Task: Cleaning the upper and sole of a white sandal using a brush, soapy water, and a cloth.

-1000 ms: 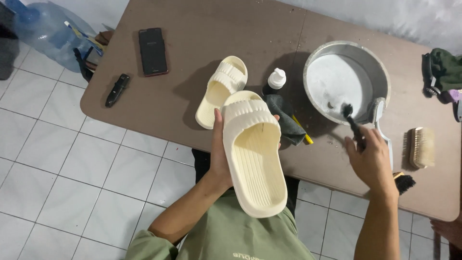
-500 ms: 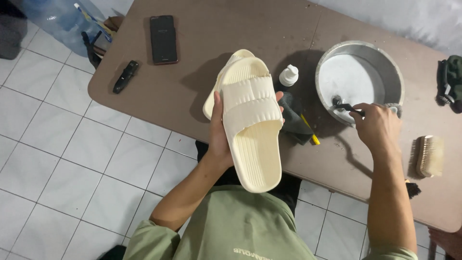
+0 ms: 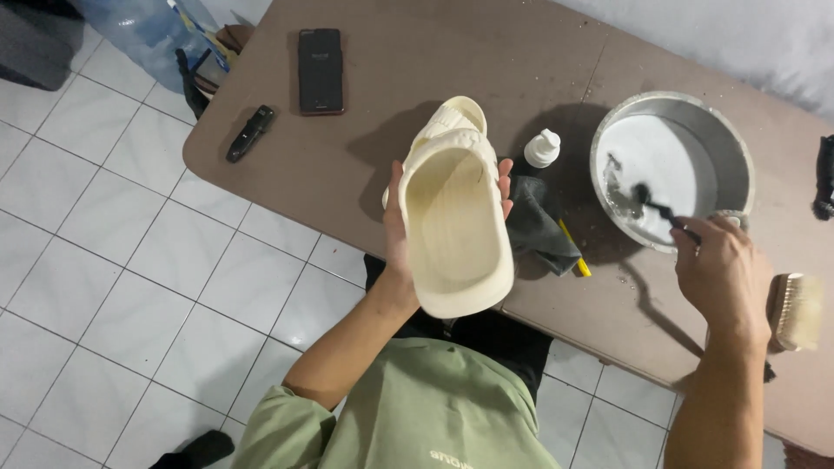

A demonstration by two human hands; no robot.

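Note:
My left hand (image 3: 398, 233) grips a cream slide sandal (image 3: 452, 234) from underneath, footbed facing me, heel toward my body. A second cream sandal (image 3: 453, 115) lies on the brown table just behind it, mostly hidden. My right hand (image 3: 719, 271) holds a small dark brush (image 3: 653, 205) whose head dips into the white soapy water of a round metal basin (image 3: 734, 152) at the table's right.
On the brown table (image 3: 417, 78) lie a black phone (image 3: 321, 58), a small black object (image 3: 250, 133), a white bottle (image 3: 542, 148), a dark cloth (image 3: 537, 227) with a yellow stick (image 3: 572, 254), and a wooden scrub brush (image 3: 795, 311). A water jug (image 3: 143, 26) stands on the tiled floor.
The sandal in my left hand has tipped so its footbed faces me. My right hand has moved the small brush from the basin's rim into the water.

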